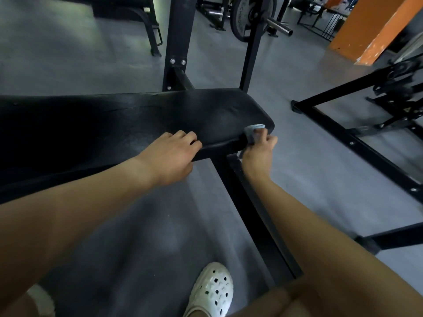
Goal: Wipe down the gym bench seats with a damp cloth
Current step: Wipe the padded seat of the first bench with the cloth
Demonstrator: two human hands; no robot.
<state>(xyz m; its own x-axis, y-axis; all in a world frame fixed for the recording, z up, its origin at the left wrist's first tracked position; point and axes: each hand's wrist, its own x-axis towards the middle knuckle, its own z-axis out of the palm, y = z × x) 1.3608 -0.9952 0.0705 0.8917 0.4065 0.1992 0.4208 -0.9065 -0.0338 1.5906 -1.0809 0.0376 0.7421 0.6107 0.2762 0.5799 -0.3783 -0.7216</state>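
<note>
A black padded gym bench seat runs from the left edge to the middle of the view. Its near right corner is rounded. My left hand rests on the seat's near edge, fingers curled over the top and thumb below. My right hand grips a small grey-blue cloth and holds it against the seat's near right corner. Most of the cloth is hidden by my fingers.
The bench's black steel leg runs toward me across the grey floor. Black uprights stand behind the seat, with a weight plate on a bar. Another black frame lies right, an orange pillar far right. My white shoe is below.
</note>
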